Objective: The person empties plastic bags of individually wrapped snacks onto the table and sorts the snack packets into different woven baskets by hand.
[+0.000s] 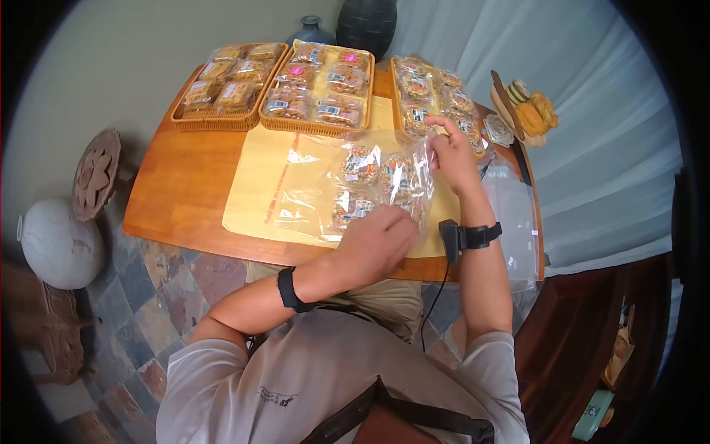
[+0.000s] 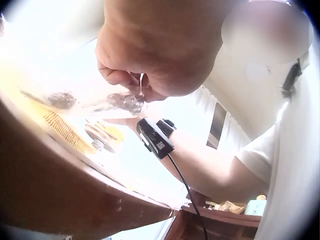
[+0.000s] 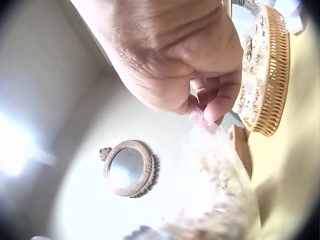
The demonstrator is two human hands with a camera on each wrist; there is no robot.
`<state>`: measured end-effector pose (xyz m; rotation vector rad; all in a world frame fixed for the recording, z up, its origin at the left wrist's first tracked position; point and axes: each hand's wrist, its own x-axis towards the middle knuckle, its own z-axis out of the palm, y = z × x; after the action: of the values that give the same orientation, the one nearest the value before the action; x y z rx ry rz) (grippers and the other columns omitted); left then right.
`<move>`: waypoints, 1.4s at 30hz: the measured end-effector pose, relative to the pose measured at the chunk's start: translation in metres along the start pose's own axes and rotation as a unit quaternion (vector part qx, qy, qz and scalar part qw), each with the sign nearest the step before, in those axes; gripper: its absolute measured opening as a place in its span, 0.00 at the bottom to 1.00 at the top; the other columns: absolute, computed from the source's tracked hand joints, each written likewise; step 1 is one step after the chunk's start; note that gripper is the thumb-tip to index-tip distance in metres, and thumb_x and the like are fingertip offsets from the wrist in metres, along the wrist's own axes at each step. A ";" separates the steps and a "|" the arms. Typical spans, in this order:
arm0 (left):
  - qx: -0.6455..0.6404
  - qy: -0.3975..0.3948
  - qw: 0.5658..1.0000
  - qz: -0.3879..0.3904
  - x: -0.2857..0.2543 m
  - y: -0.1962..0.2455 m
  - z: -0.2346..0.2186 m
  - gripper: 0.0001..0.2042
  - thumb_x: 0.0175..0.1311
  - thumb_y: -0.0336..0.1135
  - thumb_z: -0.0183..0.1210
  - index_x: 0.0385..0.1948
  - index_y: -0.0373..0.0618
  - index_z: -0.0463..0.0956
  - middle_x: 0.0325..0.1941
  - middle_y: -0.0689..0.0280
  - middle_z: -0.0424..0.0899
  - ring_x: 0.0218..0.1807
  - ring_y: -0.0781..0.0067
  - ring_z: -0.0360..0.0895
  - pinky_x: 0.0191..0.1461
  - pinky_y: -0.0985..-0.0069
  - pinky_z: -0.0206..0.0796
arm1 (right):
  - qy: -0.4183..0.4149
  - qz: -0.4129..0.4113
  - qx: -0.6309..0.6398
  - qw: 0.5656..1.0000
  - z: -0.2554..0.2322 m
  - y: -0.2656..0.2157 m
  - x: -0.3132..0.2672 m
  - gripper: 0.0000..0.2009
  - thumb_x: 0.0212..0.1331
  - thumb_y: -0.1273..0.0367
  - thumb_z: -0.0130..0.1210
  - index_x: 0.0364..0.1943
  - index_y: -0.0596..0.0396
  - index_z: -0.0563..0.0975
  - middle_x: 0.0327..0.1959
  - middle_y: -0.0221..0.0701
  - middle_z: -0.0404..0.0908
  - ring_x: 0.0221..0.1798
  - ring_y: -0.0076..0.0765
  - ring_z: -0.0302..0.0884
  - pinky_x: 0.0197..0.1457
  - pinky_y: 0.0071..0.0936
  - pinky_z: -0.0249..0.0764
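A large clear plastic bag [image 1: 305, 198] lies over yellow paper [image 1: 248, 196] on the table, with several small clear packs [image 1: 360, 164] of speckled food inside it. My left hand [image 1: 377, 243] is at the bag's near right corner; in the left wrist view its thumb and fingers pinch the clear film. At the far right corner of the bag, my right hand [image 1: 454, 158] pinches the plastic between thumb and fingertips, plain in the right wrist view. Between the two hands the bag's right edge is raised off the paper.
Along the table's back stand a left wicker basket [image 1: 176, 118], a middle basket [image 1: 264, 111] and a right basket [image 1: 399, 111], all holding packaged snacks. Flat clear bags [image 1: 510, 222] lie at the right edge. A decorative stand [image 1: 510, 111] and pale curtain [image 1: 592, 133] are beyond.
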<state>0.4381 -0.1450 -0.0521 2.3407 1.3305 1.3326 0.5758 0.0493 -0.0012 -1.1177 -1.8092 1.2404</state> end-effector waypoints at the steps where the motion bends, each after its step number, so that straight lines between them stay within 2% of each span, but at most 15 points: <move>1: -0.030 0.060 0.998 -0.015 0.004 0.001 -0.006 0.09 0.58 0.27 0.64 0.39 0.43 0.77 0.43 0.59 0.80 0.43 0.56 0.79 0.43 0.65 0.74 | -0.017 -0.014 0.045 0.999 0.002 -0.009 0.003 0.13 0.67 0.67 0.54 0.54 0.51 0.79 0.23 0.20 0.74 0.23 0.16 0.69 0.27 0.17 0.66; 2: -0.060 0.119 0.991 -0.029 0.007 0.001 -0.010 0.08 0.59 0.24 0.63 0.39 0.42 0.77 0.43 0.58 0.80 0.40 0.56 0.80 0.42 0.65 0.74 | -0.019 -0.016 0.044 0.999 0.004 -0.018 0.003 0.13 0.67 0.67 0.54 0.54 0.51 0.79 0.23 0.20 0.74 0.23 0.16 0.69 0.27 0.17 0.66; 5: -0.115 0.188 0.974 -0.058 0.011 -0.003 -0.013 0.07 0.60 0.23 0.63 0.38 0.41 0.78 0.40 0.57 0.80 0.37 0.56 0.80 0.40 0.67 0.73 | -0.067 0.033 0.005 0.997 0.012 -0.041 0.002 0.13 0.65 0.69 0.57 0.53 0.51 0.79 0.24 0.19 0.73 0.23 0.14 0.67 0.27 0.16 0.63; 7: -0.110 0.189 0.974 -0.049 0.009 -0.007 -0.010 0.06 0.60 0.22 0.63 0.38 0.40 0.78 0.39 0.57 0.80 0.37 0.56 0.80 0.39 0.67 0.73 | -0.140 -0.023 -0.074 0.987 0.011 -0.040 0.006 0.13 0.63 0.71 0.61 0.52 0.52 0.80 0.26 0.17 0.71 0.25 0.13 0.67 0.27 0.15 0.64; 12: -0.115 0.206 0.972 -0.021 0.009 -0.007 -0.004 0.06 0.60 0.22 0.63 0.37 0.40 0.78 0.35 0.57 0.80 0.36 0.57 0.80 0.38 0.67 0.72 | -0.116 -0.083 -0.057 0.988 0.018 -0.078 0.001 0.13 0.62 0.74 0.62 0.51 0.54 0.81 0.27 0.16 0.70 0.28 0.12 0.67 0.28 0.15 0.64; 16: -0.128 0.193 0.973 -0.021 0.007 -0.011 0.002 0.09 0.60 0.26 0.65 0.41 0.41 0.77 0.38 0.57 0.80 0.38 0.56 0.79 0.40 0.66 0.72 | -0.099 -0.148 -0.094 0.980 0.013 -0.086 0.011 0.14 0.62 0.75 0.60 0.53 0.57 0.79 0.25 0.19 0.71 0.24 0.13 0.68 0.27 0.17 0.65; 19: -0.083 0.173 0.981 -0.037 0.007 -0.010 0.002 0.13 0.59 0.32 0.67 0.43 0.42 0.76 0.39 0.57 0.79 0.41 0.54 0.78 0.43 0.64 0.72 | -0.070 -0.140 -0.051 0.986 0.019 -0.092 0.006 0.15 0.62 0.76 0.60 0.54 0.55 0.79 0.26 0.18 0.71 0.25 0.13 0.68 0.28 0.17 0.65; 21: -0.051 0.160 0.984 -0.052 0.007 -0.010 0.004 0.15 0.59 0.34 0.68 0.44 0.43 0.76 0.40 0.58 0.79 0.42 0.54 0.77 0.44 0.63 0.72 | -0.068 -0.142 -0.080 0.984 0.020 -0.094 0.006 0.14 0.63 0.75 0.59 0.53 0.54 0.80 0.26 0.17 0.71 0.25 0.13 0.68 0.29 0.17 0.66; 23: -0.028 0.085 0.994 -0.058 0.006 -0.013 0.010 0.15 0.57 0.36 0.68 0.43 0.44 0.75 0.41 0.58 0.77 0.45 0.51 0.77 0.45 0.60 0.71 | -0.066 -0.146 -0.108 0.981 0.019 -0.102 0.005 0.14 0.63 0.75 0.58 0.52 0.53 0.81 0.26 0.17 0.71 0.26 0.13 0.67 0.29 0.17 0.66; 24: -0.028 0.085 0.994 -0.060 0.006 -0.012 0.009 0.15 0.57 0.36 0.68 0.43 0.44 0.75 0.41 0.58 0.77 0.45 0.51 0.77 0.45 0.60 0.71 | -0.075 -0.152 -0.119 0.978 0.015 -0.112 0.003 0.13 0.64 0.74 0.57 0.52 0.54 0.82 0.26 0.17 0.71 0.26 0.13 0.67 0.30 0.16 0.66; 27: -0.048 0.068 0.995 -0.059 0.004 -0.010 0.009 0.14 0.57 0.35 0.67 0.41 0.45 0.75 0.41 0.58 0.77 0.46 0.50 0.76 0.46 0.60 0.71 | -0.085 -0.155 -0.123 0.977 -0.002 -0.127 0.002 0.11 0.66 0.73 0.55 0.50 0.54 0.83 0.26 0.16 0.73 0.28 0.13 0.67 0.32 0.16 0.67; 33: -0.031 0.020 0.995 -0.091 -0.017 -0.023 0.018 0.13 0.57 0.35 0.67 0.40 0.45 0.75 0.41 0.58 0.77 0.49 0.50 0.75 0.50 0.58 0.69 | -0.005 -0.223 -0.122 0.967 -0.043 -0.150 0.007 0.11 0.66 0.71 0.58 0.50 0.54 0.84 0.30 0.17 0.75 0.32 0.13 0.67 0.35 0.14 0.64; 39: -0.045 0.013 0.995 -0.085 -0.027 -0.027 0.017 0.12 0.56 0.34 0.67 0.40 0.45 0.77 0.40 0.56 0.79 0.46 0.48 0.75 0.50 0.57 0.69 | -0.007 -0.213 -0.127 0.969 -0.090 -0.166 -0.008 0.15 0.66 0.69 0.61 0.55 0.55 0.81 0.36 0.19 0.77 0.35 0.13 0.69 0.39 0.14 0.65; 41: -0.072 0.007 0.990 -0.125 -0.028 -0.027 0.014 0.12 0.60 0.35 0.67 0.41 0.44 0.77 0.42 0.58 0.81 0.47 0.56 0.79 0.48 0.63 0.70 | 0.038 -0.273 -0.104 0.956 -0.105 -0.166 -0.017 0.16 0.66 0.70 0.60 0.57 0.55 0.81 0.38 0.20 0.78 0.35 0.15 0.71 0.40 0.14 0.66; 42: -0.075 0.004 0.990 -0.118 -0.024 -0.023 0.007 0.12 0.60 0.35 0.67 0.41 0.44 0.77 0.42 0.58 0.81 0.47 0.56 0.79 0.48 0.63 0.70 | 0.068 -0.285 -0.072 0.953 -0.110 -0.165 -0.022 0.20 0.66 0.71 0.60 0.62 0.56 0.77 0.40 0.23 0.79 0.35 0.15 0.71 0.37 0.14 0.67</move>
<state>0.4236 -0.1468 -0.0832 2.0117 1.4039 1.3200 0.6351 0.0402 0.1893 -0.6532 -1.9464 0.6834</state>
